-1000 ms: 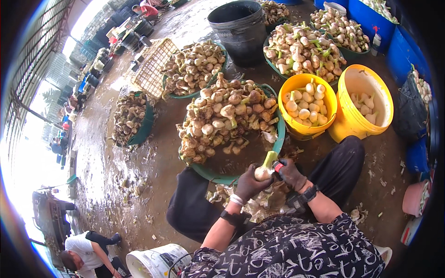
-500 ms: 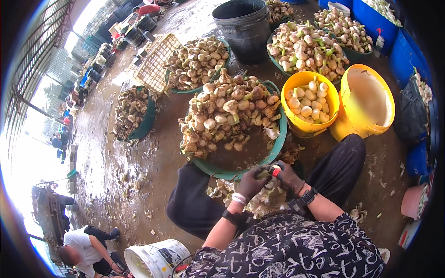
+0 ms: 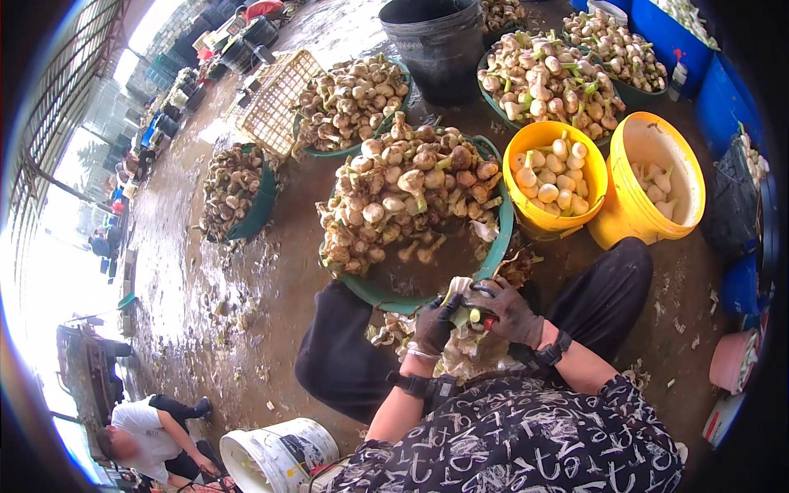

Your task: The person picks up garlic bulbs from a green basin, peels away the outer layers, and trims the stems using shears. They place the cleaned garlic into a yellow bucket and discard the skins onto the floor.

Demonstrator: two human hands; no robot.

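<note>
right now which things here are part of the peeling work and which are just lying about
In use: left hand and right hand on one bulb; green basin of unpeeled bulbs; two yellow buckets of peeled ones.

Lying about: black bin; woven basket; white bucket; blue crates.

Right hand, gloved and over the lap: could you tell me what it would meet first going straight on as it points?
Likely the bulb it grips with the left hand; the right hand points leftward there, though depth is unclear.

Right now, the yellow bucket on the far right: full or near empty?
Near empty. The right yellow bucket shows mostly bare inner wall, a few peeled bulbs low inside; the other yellow bucket beside it is heaped.
</note>
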